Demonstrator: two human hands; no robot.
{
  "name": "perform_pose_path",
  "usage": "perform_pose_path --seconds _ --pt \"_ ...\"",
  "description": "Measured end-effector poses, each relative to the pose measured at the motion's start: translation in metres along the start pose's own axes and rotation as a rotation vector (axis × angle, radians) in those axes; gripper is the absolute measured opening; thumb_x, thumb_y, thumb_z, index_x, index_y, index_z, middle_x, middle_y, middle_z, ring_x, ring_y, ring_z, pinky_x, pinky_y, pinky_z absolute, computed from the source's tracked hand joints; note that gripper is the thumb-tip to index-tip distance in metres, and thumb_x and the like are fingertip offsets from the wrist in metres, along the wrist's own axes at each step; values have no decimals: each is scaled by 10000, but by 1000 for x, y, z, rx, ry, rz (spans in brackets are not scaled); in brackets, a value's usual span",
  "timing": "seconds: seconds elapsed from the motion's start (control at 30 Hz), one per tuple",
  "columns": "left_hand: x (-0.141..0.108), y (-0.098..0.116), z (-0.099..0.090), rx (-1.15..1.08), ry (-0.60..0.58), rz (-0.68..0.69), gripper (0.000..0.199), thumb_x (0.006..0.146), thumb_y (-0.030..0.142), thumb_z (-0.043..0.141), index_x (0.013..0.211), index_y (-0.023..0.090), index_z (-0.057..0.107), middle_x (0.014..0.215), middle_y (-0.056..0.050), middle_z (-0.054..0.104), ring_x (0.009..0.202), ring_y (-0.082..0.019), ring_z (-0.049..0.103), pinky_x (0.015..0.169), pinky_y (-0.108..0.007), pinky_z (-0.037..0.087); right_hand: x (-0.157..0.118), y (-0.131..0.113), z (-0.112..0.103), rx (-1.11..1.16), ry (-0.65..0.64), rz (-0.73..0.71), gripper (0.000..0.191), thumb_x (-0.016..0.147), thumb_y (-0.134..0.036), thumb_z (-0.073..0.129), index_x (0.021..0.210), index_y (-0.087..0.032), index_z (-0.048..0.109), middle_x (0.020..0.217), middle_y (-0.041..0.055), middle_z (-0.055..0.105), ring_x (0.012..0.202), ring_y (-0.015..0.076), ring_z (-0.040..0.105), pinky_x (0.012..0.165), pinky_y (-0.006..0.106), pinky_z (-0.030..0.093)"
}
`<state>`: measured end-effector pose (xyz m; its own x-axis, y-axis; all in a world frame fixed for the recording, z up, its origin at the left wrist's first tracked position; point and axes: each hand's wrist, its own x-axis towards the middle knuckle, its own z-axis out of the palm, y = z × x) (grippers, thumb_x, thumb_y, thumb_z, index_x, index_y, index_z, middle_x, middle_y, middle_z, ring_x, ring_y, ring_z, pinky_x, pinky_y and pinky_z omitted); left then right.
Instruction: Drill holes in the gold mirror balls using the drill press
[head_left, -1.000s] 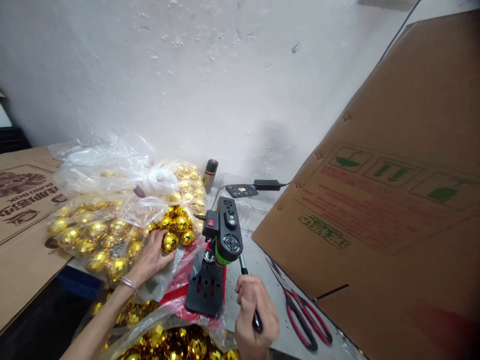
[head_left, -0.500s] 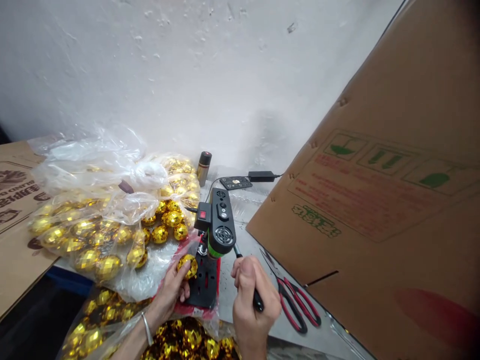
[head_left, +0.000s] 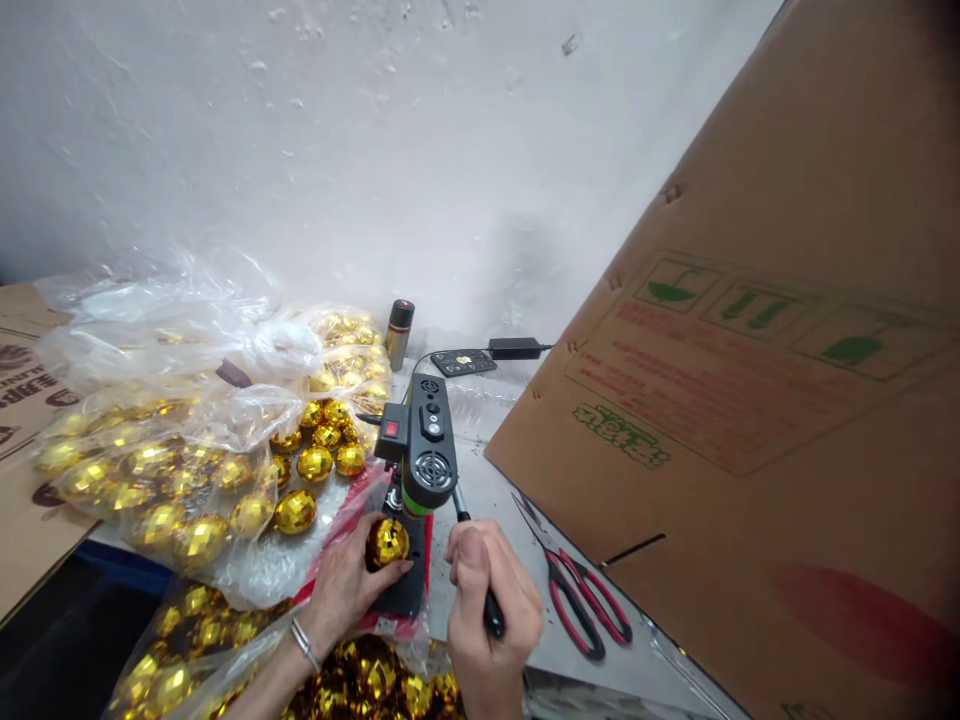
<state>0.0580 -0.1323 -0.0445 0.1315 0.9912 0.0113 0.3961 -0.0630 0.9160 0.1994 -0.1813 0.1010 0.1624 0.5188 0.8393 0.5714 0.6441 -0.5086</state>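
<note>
My left hand (head_left: 346,578) has its fingers around a gold mirrored ball (head_left: 391,542), over the black base plate (head_left: 405,597) of a small bench machine. The machine's black head (head_left: 432,440), with round vents and a green band underneath, stands just above and beyond the ball. A black box with a red switch (head_left: 391,429) is fixed on its left side. My right hand (head_left: 491,600) is closed around the black handle (head_left: 493,612) of the lever (head_left: 460,502) on the machine's right. The ball's underside is hidden.
Clear plastic bags of gold balls (head_left: 161,470) lie at left, several loose balls (head_left: 296,511) beside them. More balls (head_left: 375,680) sit in front. Red-handled scissors (head_left: 589,600) lie right, by a large cardboard box (head_left: 750,450). A spray can (head_left: 399,335), phone (head_left: 465,361) and power adapter (head_left: 514,348) stand behind.
My left hand has shifted the ball right, further over the base plate, and its grip has turned. My right hand stays on the lever handle. The whole view has shifted slightly.
</note>
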Motion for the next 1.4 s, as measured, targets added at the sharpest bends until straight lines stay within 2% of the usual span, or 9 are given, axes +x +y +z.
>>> perform_pose_path --seconds 0.17,0.33,0.47,0.63,0.8,0.93,1.1,1.23,1.4 --pt "4 -9 2 38 30 78 612 760 501 790 1265 182 655 1277 -180 753 1208 -409 701 1041 -578 558 1 -2 0 -14 -1 16 272 1027 -38 438 834 -221 495 710 -45 492 629 74 500 577 196 415" --pt "8 -15 9 64 41 152 563 796 463 766 1274 186 659 1270 -179 748 1185 -402 693 1018 -591 559 1 -4 0 -9 10 17 274 1019 -30 447 827 -217 503 705 -41 495 620 74 501 565 196 415" --pt "7 -19 12 89 0 244 512 818 423 771 1267 199 671 1230 -159 752 1142 -384 693 993 -569 556 1 -4 -1 -4 -5 11 268 1015 -24 447 835 -215 504 709 -34 505 625 81 511 569 203 430" --pt "11 -29 10 122 -72 305 581 780 321 810 1335 234 661 1256 -120 744 1170 -365 667 1035 -544 518 -7 -1 -2 -13 -12 -2 262 1011 -28 441 837 -218 490 710 -34 517 620 80 515 561 199 427" --pt "12 -31 10 123 -88 292 612 772 297 827 1354 230 650 1235 -119 737 1145 -356 662 1027 -529 520 -32 14 2 -40 15 -82 274 997 -28 422 807 -218 475 690 -30 519 607 93 525 558 218 433" --pt "11 -28 11 134 -92 294 595 780 290 823 1346 240 646 1183 -98 742 1101 -339 668 1019 -519 519 -50 26 8 -98 75 -151 301 1036 -103 379 779 -230 468 655 -34 530 562 105 551 612 259 505" --pt "9 -29 13 140 -90 276 579 791 270 814 1344 245 646 1197 -92 733 1116 -337 649 1018 -505 515 -57 29 15 -123 148 -91 334 1057 -127 355 768 -241 474 623 -44 532 515 114 557 697 321 561" --pt "7 -31 15 136 -73 269 577 788 272 820 1340 253 651 1198 -87 727 1121 -338 636 1018 -508 518 -60 30 17 -100 161 -98 330 1069 -162 388 758 -228 478 650 -49 548 549 91 546 751 291 567" --pt "7 -32 17 119 -62 263 590 779 270 825 1341 252 647 1195 -91 725 1118 -343 637 1026 -530 515 -64 33 18 -67 158 -87 325 1064 -157 392 762 -228 487 664 -40 553 568 105 532 720 300 549"
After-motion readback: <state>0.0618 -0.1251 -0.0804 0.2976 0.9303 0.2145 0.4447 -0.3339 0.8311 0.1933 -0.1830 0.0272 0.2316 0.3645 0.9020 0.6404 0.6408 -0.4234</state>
